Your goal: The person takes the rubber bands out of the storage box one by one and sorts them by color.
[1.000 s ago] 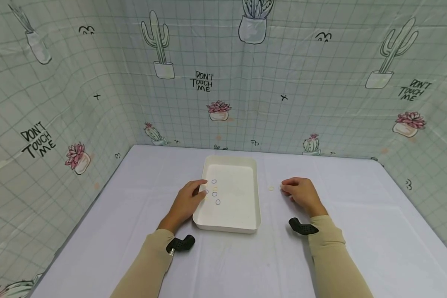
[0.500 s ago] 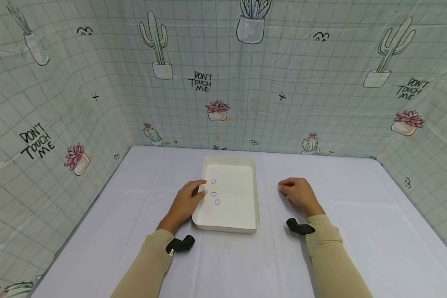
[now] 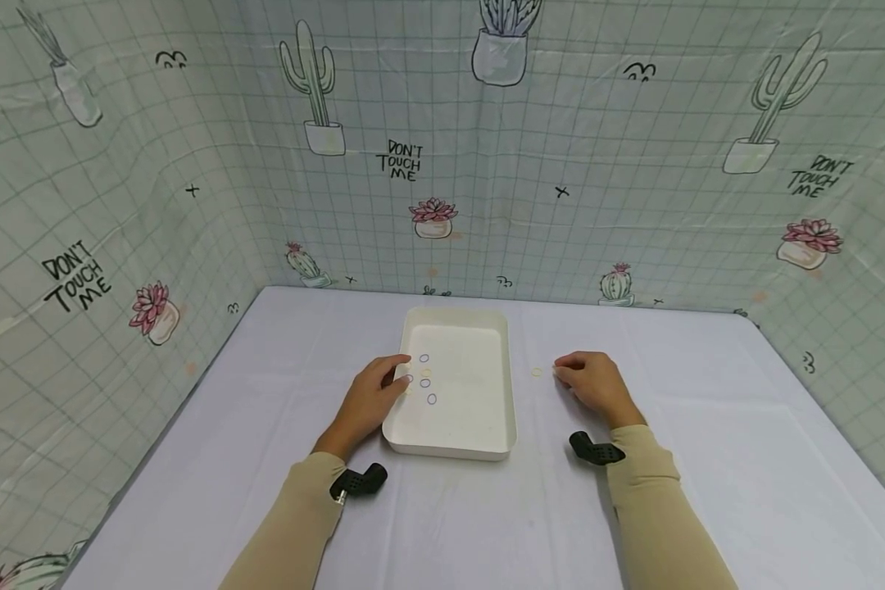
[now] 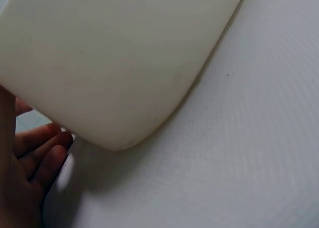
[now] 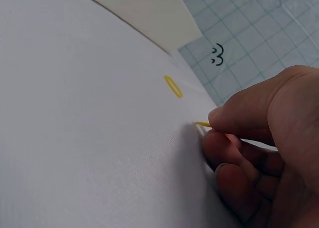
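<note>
My left hand (image 3: 369,401) grips the left side of a shallow white tray (image 3: 465,422), its thumb over the rim. The left wrist view shows its other fingers (image 4: 50,166) against the tray's outer wall (image 4: 129,78). To the right of the tray, my right hand (image 3: 593,381) pinches a thin yellow ring (image 5: 202,123) between thumb and fingertip, low over the table; most of that ring is hidden. A second yellow ring (image 5: 167,77) lies flat between that hand and the tray. Inside the tray, several small blue rings (image 3: 432,394) and yellow rings (image 3: 425,369) lie toward the left.
A white cloth (image 3: 457,524) covers the table. Behind it and at both sides hangs a grid-patterned curtain (image 3: 516,164) printed with cacti. Each sleeve carries a black wrist device (image 3: 593,449) at the cuff.
My right hand has shifted slightly left, toward the ring on the table, with its thumb and fingertip held together. The left hand and the tray have stayed in place.
</note>
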{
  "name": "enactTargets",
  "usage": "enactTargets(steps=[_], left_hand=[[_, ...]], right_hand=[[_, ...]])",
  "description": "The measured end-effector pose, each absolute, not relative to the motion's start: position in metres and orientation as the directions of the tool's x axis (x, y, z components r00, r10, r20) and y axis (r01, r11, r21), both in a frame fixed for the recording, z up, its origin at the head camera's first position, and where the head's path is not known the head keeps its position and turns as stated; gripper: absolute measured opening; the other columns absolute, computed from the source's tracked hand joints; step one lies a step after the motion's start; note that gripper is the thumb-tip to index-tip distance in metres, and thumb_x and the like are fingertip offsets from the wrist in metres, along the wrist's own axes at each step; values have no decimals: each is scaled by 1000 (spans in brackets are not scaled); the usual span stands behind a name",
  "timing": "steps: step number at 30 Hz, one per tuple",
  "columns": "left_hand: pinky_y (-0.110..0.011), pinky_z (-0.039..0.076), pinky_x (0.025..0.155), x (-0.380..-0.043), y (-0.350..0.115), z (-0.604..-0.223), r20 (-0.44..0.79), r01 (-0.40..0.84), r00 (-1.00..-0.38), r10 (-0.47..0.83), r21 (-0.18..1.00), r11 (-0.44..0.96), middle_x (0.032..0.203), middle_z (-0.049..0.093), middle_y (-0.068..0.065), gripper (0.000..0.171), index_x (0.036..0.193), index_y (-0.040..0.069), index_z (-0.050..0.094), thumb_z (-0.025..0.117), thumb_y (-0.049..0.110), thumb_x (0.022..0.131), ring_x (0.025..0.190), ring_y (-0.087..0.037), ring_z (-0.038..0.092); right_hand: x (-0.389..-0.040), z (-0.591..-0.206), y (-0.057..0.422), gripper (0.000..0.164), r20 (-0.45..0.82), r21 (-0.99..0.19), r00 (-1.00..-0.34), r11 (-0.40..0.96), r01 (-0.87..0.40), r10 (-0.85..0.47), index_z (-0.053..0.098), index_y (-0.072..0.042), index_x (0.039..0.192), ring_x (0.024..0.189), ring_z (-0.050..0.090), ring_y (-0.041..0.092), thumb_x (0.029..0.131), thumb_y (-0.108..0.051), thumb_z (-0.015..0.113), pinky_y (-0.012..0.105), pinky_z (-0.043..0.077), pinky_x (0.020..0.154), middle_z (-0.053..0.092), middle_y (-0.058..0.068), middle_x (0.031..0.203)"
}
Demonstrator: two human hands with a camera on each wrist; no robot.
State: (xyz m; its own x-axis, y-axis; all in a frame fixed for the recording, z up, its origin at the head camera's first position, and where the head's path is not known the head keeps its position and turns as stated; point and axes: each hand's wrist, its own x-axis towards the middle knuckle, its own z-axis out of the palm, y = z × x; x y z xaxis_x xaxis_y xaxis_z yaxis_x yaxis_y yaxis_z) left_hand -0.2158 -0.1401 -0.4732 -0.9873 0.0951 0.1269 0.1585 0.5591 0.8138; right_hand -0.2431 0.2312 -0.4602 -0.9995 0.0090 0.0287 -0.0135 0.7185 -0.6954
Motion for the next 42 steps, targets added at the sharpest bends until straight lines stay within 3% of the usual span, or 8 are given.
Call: enactTargets(steps=[18, 32, 42], left_hand=[[-46, 45, 99, -216, -142, -473, 158, 197, -980, 119, 822, 534, 134, 58, -8, 39, 138, 15, 61, 63, 21, 99, 114, -25, 57], [-48, 43, 102, -217, -142, -472, 154, 196, -981, 121, 811, 551, 137, 57, -8, 41, 139, 15, 60, 63, 22, 100, 118, -26, 55], [-48, 43, 103, -216, -142, -472, 145, 186, -982, 118, 810, 555, 137, 56, -8, 40, 140, 15, 60, 62, 22, 100, 120, -25, 55]], right_hand=[[-241, -458, 232, 23, 1, -690, -1000, 724, -9, -12, 75, -2, 109, 72, 56, 20, 97, -15, 61, 32, 45, 64, 67, 4, 79], [-242, -458, 231, 24, 5, -700, -1000, 714, -18, -20, 75, -1, 110, 74, 56, 21, 97, -12, 59, 33, 45, 65, 67, 6, 81], [-242, -461, 232, 30, 4, -674, -1000, 738, 1, 4, 73, -2, 115, 72, 56, 20, 100, -19, 53, 33, 45, 66, 66, 5, 78]])
